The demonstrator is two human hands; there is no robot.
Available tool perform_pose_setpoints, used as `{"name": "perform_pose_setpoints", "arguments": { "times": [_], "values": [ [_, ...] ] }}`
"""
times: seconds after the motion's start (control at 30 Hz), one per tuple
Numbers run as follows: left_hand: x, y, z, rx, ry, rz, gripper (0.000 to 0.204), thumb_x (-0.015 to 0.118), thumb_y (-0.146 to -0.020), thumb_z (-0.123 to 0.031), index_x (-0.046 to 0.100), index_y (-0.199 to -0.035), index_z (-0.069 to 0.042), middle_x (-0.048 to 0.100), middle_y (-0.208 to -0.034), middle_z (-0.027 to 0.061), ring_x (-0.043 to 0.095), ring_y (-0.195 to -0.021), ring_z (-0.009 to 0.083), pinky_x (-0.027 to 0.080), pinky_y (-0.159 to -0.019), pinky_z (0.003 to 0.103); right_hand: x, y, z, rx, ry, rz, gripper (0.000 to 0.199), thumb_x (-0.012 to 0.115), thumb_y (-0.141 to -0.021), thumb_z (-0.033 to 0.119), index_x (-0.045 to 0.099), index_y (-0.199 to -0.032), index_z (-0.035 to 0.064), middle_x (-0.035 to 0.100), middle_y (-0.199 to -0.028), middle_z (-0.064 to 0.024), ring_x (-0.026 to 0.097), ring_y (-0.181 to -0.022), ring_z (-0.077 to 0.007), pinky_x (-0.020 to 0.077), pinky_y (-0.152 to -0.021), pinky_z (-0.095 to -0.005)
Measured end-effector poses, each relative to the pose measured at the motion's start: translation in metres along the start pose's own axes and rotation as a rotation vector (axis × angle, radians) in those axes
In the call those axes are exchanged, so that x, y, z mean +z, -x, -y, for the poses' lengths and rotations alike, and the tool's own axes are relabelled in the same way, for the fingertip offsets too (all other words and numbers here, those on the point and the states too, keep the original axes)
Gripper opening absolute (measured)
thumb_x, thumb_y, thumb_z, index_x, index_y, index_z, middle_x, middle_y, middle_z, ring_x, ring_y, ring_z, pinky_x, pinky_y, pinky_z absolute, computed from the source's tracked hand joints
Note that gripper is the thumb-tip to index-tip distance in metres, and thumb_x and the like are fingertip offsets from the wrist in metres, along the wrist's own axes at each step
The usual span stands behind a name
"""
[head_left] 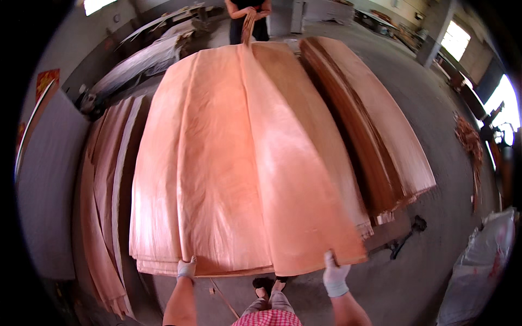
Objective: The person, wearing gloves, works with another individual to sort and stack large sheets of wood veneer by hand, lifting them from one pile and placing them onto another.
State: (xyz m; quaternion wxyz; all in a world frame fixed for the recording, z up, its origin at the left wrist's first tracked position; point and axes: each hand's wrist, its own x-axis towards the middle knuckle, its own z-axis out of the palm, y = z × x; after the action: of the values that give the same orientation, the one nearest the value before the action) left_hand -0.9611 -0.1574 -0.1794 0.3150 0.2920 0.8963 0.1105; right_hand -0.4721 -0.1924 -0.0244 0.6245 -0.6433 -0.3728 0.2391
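A broad pile of thin, pinkish-orange wood veneer sheets (155, 190) spreads in front of me. Its upper veneer sheet (296, 190) runs from the far end to the near edge, with its right part lifted and slanting to the right. My left hand (186, 268), in a white glove, is closed on the near veneer edge beside a long crease. Also gloved in white, my right hand (335, 277) pinches the near edge close to the right corner, thumb on top. Browner veneer (304, 103) shows beneath the lifted part.
At the far end stands a person (249, 19) whose hands hold bunched strips (248, 30). Another veneer stack (375, 108) lies to the right, and folded veneer (103, 179) to the left. A large grey board (49, 185) leans at left. Plastic-wrapped material (478, 266) stands at lower right.
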Motion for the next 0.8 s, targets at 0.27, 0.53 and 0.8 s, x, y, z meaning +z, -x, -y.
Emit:
{"name": "perform_pose_setpoints", "arguments": {
  "times": [0.27, 0.53, 0.8],
  "values": [
    [-0.019, 0.002, -0.017, 0.125, -0.022, 0.049, 0.056, 0.077, -0.078, -0.037, 0.058, -0.110, 0.005, 0.068, -0.092, 0.0156, 0.066, -0.085, 0.0270, 0.052, -0.074, 0.037, -0.104, -0.090, -0.105, 0.390, -0.367, -0.371, 0.041, 0.062, -0.091, 0.013, 0.050, -0.126, -0.0045, 0.055, -0.124, -0.0090, 0.054, -0.111, -0.0206, 0.0454, -0.094, -0.0362],
    [-0.035, -0.021, -0.008, 0.028, 0.536, 0.309, 0.053, 0.067, -0.089, -0.033, 0.047, -0.127, -0.002, 0.056, -0.118, 0.0116, 0.057, -0.101, 0.0219, 0.052, -0.081, 0.038, -0.090, -0.067, -0.280, 0.771, -0.574, -0.575, 0.058, 0.056, -0.095, 0.033, 0.040, -0.140, -0.0005, 0.046, -0.138, -0.0100, 0.047, -0.123, -0.0238, 0.0395, -0.103, -0.0360],
    [0.000, -0.084, -0.017, 0.070, 0.173, 0.185, 0.060, 0.067, -0.089, -0.036, 0.045, -0.128, 0.003, 0.057, -0.117, 0.0153, 0.058, -0.100, 0.0259, 0.052, -0.082, 0.037, -0.097, -0.070, -0.306, 0.714, -0.190, -0.670, 0.059, 0.050, -0.097, 0.036, 0.039, -0.138, -0.0040, 0.051, -0.134, -0.0132, 0.049, -0.121, -0.0237, 0.0389, -0.101, -0.0331]
  ]
}}
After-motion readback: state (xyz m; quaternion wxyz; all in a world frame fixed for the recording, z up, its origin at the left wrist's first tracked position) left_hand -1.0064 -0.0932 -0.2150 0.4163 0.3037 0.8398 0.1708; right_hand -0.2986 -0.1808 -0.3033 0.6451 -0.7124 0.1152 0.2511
